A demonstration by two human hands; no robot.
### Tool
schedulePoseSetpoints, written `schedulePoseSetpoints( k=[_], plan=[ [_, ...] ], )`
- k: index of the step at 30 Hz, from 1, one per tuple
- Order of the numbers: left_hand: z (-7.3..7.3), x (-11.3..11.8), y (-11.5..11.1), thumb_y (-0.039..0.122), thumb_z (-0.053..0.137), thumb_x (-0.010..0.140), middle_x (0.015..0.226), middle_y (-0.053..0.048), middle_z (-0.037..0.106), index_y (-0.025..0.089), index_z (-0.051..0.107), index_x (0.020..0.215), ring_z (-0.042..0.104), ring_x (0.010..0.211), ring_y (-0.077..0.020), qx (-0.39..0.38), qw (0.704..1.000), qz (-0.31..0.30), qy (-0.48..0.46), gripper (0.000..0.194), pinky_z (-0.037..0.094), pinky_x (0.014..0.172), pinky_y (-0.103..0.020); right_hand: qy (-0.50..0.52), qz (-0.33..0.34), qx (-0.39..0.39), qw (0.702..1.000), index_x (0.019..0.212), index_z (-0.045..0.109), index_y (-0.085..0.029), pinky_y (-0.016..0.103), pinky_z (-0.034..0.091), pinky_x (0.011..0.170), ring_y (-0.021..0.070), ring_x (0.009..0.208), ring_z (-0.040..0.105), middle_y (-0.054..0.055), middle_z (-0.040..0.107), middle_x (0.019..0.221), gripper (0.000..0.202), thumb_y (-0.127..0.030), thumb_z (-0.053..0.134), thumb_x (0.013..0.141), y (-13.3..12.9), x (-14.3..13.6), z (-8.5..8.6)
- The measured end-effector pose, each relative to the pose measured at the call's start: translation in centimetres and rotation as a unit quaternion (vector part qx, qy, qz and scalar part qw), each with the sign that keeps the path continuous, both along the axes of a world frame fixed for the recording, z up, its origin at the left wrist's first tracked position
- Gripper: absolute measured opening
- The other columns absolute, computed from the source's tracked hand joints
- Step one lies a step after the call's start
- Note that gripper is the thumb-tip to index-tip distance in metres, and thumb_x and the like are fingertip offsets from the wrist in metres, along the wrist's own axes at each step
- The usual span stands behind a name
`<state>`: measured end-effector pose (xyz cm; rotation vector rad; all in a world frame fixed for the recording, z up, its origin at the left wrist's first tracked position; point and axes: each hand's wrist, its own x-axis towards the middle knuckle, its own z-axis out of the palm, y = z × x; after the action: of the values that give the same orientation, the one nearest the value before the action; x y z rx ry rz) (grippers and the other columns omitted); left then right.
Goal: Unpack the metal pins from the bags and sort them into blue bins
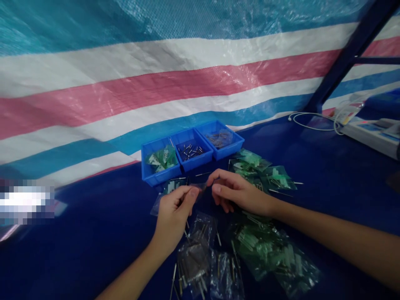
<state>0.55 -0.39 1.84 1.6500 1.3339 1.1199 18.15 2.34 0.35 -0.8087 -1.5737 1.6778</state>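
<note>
Left hand [175, 208] pinches clear plastic bag [201, 186]; right hand [237, 190] half-open. I judge opening step; next needs second pinch.

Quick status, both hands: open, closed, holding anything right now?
Left hand: closed, pinching a clear plastic piece.
Right hand: loosely curled, index fingertip at the edge of the clear plastic piece; whether it grips, cannot tell.
</note>
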Motion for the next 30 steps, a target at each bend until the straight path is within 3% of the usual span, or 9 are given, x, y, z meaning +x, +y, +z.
schedulePoseSetpoints(
  k=[5, 9, 12, 17, 23, 30],
  plan=[
    [-0.03, -0.01, -0.09, 0.037, 0.049, 0.083, 0.040, 0.006, 0.041, 0.014, 0.063, 0.073, 0.035, 0.034, -0.0065, -0.029, 0.999, -0.026, -0.038, 0.028, 0.027, 0.036, -0.018, -0.026, 0.001, 0.005, 1.000, 0.095, 0.048, -0.019, 0.014, 0.036, 0.035, 0.0046, 0.041, 0.047, -0.007, 0.049, 0.059, 0.024, -0.034, 0.058, 0.080, -0.01, -0.12, 0.01],
    [-0.10, 0.08, -0.02, 0.035, 0.050, 0.082, 0.040, 0.007, 0.038, 0.015, 0.059, 0.073, 0.034, 0.035, -0.0067, -0.037, 0.997, -0.042, -0.047, 0.024, 0.026, 0.036, -0.018, -0.045, 0.017, 0.021, 0.999, 0.071, 0.053, -0.015, 0.015, 0.035, 0.039, 0.0046, 0.043, 0.046, -0.005, 0.050, 0.053, 0.020, -0.033, 0.055, 0.081, -0.04, -0.08, 0.41],
    [-0.38, 0.02, 0.00, 0.030, 0.052, 0.081, 0.045, 0.008, 0.038, 0.017, 0.058, 0.090, 0.036, 0.039, -0.0073, -0.020, 0.997, -0.022, -0.067, 0.016, 0.027, 0.037, -0.018, -0.026, 0.008, -0.001, 1.000, 0.064, 0.050, -0.016, 0.016, 0.034, 0.038, 0.0045, 0.041, 0.046, -0.005, 0.051, 0.050, 0.025, -0.034, 0.058, 0.079, 0.06, 0.04, 0.45],
    [-0.76, -0.18, -0.20, 0.021, 0.051, 0.083, 0.061, 0.005, 0.049, 0.022, 0.055, 0.110, 0.041, 0.045, -0.0071, 0.049, 0.997, -0.025, -0.048, 0.028, 0.034, 0.040, -0.018, 0.015, -0.011, -0.039, 0.999, 0.069, 0.050, -0.017, 0.016, 0.030, 0.035, 0.0046, 0.037, 0.046, -0.005, 0.052, 0.049, 0.024, -0.037, 0.052, 0.082, 0.43, 0.28, 0.03],
    [-0.51, -0.13, 0.06, 0.016, 0.055, 0.079, 0.096, -0.004, 0.060, 0.025, 0.068, 0.092, 0.057, 0.059, -0.0092, 0.068, 0.992, -0.108, -0.003, 0.021, 0.045, 0.049, -0.020, 0.007, 0.025, -0.038, 0.999, 0.063, 0.053, -0.015, 0.015, 0.030, 0.036, 0.0044, 0.039, 0.047, -0.003, 0.055, 0.049, 0.025, -0.034, 0.059, 0.078, 0.45, 0.28, 0.51],
    [-0.29, 0.12, 0.22, 0.025, 0.061, 0.076, 0.073, -0.001, 0.061, 0.018, 0.068, 0.085, 0.056, 0.050, -0.0090, 0.020, 0.996, -0.082, -0.026, 0.013, 0.044, 0.046, -0.019, -0.006, 0.022, 0.002, 1.000, 0.070, 0.048, -0.015, 0.015, 0.031, 0.037, 0.0048, 0.041, 0.048, -0.003, 0.054, 0.055, 0.032, -0.043, 0.047, 0.086, 0.16, 0.25, 0.53]
  ],
)
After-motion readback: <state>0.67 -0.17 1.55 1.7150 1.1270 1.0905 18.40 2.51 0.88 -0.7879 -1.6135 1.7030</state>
